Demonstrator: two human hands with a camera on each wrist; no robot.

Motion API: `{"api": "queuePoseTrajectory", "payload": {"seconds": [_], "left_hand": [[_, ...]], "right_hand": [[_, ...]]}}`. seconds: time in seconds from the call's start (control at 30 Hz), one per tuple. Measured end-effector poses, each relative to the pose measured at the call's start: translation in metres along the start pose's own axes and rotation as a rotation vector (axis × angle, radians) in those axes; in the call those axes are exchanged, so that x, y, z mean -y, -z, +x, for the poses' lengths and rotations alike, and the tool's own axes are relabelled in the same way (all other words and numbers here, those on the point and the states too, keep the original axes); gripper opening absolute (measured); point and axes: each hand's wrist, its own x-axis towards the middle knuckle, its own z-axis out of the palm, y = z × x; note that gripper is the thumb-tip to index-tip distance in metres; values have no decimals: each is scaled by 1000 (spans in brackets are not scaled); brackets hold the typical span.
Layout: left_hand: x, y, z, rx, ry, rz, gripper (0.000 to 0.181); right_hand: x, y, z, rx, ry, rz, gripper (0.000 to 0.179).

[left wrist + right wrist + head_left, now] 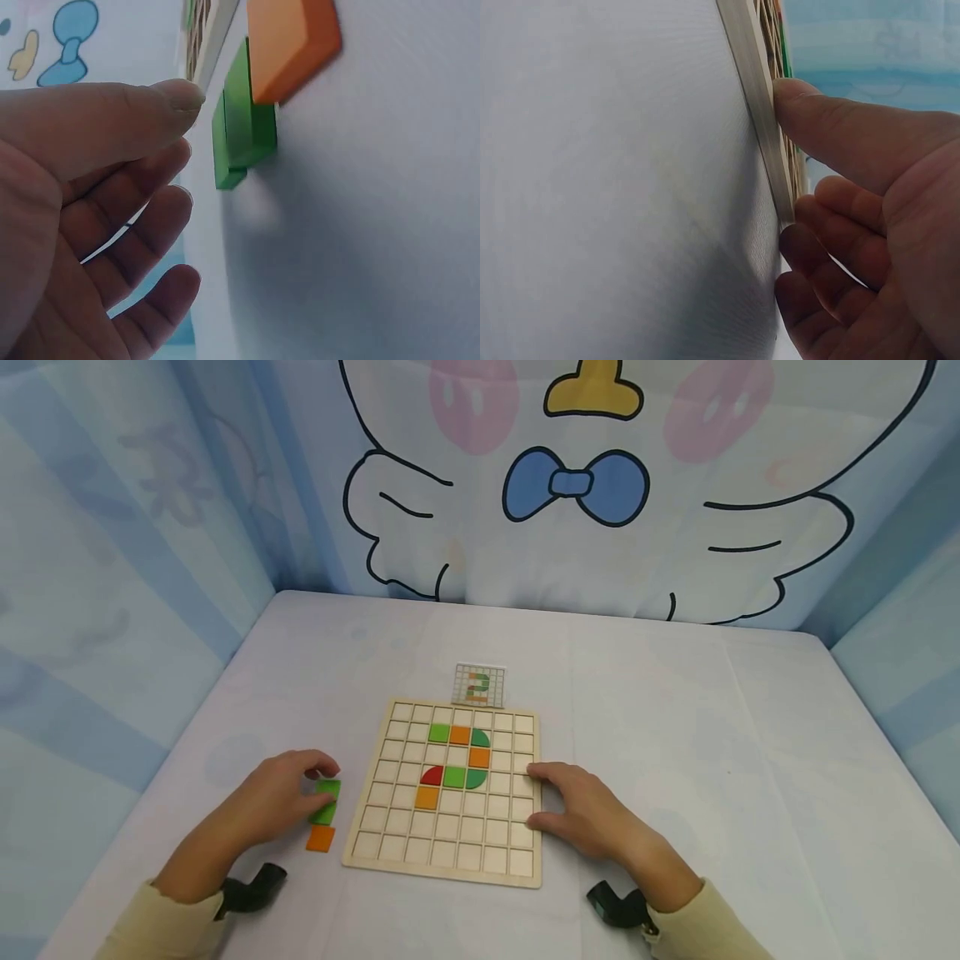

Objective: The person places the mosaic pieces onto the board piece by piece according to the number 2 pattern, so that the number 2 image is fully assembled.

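Left of the wooden grid board (472, 858), my left hand (273, 797) hovers at two green square tiles (324, 815), its thumb and fingers apart. The left wrist view shows no tile pinched; whether a fingertip touches one I cannot tell. An orange square tile (292, 45) lies at the near end of the green pair. On the board, green squares, orange squares (427, 797), dark green quarter-rounds (476, 778) and a red quarter-round (432, 775) form a bent figure. My right hand (588, 810) rests its thumb and fingertips on the board's right edge, fingers spread.
A small pattern card (480, 685) with a coloured figure on a grid lies at the board's far edge. White cloth (697, 760) covers the table. Printed curtains (585, 560) hang behind it and on both sides.
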Motion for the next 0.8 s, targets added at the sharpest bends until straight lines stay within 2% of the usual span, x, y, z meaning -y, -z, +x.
{"api": "queuePoseTrajectory", "payload": {"seconds": [0.13,0.37,0.8], "left_hand": [[6,-1,2,4,35,-3,27],[14,-1,4,9,36,-4,25],[15,3,6,4,30,-1,27]], "right_hand": [[-1,0,0,-3,3,0,59],[0,-1,0,-6,8,-6,59],[1,0,0,-9,16,-9,59]]}}
